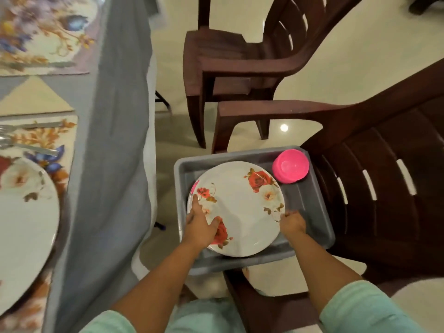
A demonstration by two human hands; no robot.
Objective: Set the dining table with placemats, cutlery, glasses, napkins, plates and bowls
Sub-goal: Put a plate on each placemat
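Note:
A white plate with red roses (240, 207) lies tilted in a grey plastic tub (305, 203) on a dark brown chair. My left hand (200, 223) holds the plate's near left rim, thumb and fingers spread on its top. My right hand (292, 223) grips the plate's right rim, fingers curled under the edge. A pink bowl (290, 168) stands upside down in the tub's far right corner. On the table at left, another rose plate (26, 212) rests on a floral placemat (64, 140), with forks (14, 134) beyond it.
The table's grey cloth (113, 140) hangs down at left. A folded beige napkin (36, 97) and a second floral placemat (43, 34) lie further along the table. The tub's chair (384, 164) is at right; another brown chair (240, 58) stands beyond it on the pale floor.

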